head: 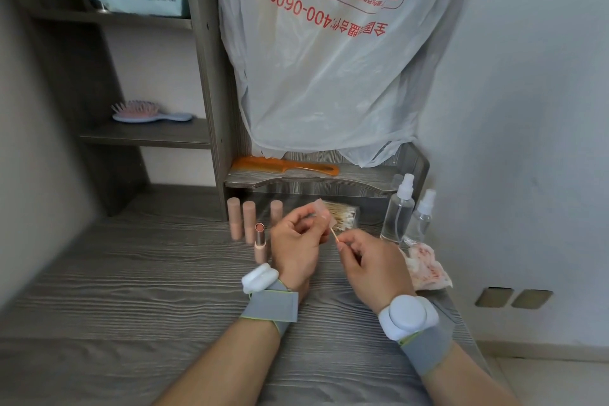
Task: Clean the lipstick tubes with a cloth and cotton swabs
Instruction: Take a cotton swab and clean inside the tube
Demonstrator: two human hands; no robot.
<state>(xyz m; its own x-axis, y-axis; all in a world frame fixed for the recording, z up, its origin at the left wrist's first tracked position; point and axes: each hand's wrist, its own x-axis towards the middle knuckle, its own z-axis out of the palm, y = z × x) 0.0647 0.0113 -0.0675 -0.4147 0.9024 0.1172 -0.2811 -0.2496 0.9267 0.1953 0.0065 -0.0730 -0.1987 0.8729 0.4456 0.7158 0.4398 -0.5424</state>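
Head: right fingers (347, 242) pinch swab (333, 236) beside cap (319, 206) in left fingers (306, 216).

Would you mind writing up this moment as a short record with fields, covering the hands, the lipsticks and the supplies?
left hand: holds a small pinkish piece, too blurred to identify
right hand: pinches a cotton swab, tip towards that piece
open lipstick: upright on the desk, uncapped
capped tubes: three, upright, behind it
swab pack: behind the hands
spray bottles: two, right of the pack
cloth: red-stained, crumpled at the desk's right edge
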